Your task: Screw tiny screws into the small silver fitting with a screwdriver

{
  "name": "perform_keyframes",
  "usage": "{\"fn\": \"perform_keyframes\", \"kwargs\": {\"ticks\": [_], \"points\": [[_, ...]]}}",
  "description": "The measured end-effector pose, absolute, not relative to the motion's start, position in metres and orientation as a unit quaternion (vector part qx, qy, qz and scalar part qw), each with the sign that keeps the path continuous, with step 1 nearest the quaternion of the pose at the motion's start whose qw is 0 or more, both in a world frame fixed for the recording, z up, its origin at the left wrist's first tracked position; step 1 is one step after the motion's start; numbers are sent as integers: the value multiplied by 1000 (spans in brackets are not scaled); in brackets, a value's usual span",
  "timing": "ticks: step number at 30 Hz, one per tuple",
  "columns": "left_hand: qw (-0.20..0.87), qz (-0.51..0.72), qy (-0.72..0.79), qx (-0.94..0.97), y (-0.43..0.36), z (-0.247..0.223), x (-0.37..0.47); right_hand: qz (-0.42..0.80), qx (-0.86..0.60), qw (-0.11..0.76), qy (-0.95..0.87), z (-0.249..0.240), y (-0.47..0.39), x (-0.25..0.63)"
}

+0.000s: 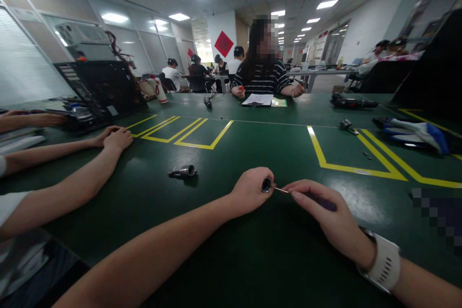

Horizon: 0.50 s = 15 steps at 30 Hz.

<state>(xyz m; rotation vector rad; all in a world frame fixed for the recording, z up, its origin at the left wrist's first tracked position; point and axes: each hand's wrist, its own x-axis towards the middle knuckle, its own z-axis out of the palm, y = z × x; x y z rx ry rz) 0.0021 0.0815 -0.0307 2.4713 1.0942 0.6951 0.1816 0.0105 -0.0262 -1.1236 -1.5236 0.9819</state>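
My left hand [250,191] is wrapped round a dark, hollow metal cylinder [266,185], its round open end facing me. My right hand [321,207], with a pale watch on the wrist, grips a screwdriver [327,202] with a dark handle. The screwdriver's thin shaft points left and its tip meets the cylinder's edge beside my left fingers; the exact contact is too small to tell. To the left of my hands, a similar metal part [185,171] with a thin stem lies on its side on the green table [216,250].
Yellow tape outlines [195,146] mark the table. Another person's hands [118,137] rest at the left. At the right are a small metal part [348,126], a blue-and-white object [415,134] and a black tool [352,101]. Across the table, a person sits behind papers [258,99].
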Motion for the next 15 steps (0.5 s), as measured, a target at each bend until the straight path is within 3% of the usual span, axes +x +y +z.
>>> {"fn": "perform_keyframes", "kwargs": {"ticks": [4, 15], "points": [[155, 238, 383, 879, 81, -32, 2, 394, -471, 464, -639, -22, 7, 179], [217, 281, 367, 860, 83, -32, 0, 592, -439, 484, -472, -24, 18, 181]]}}
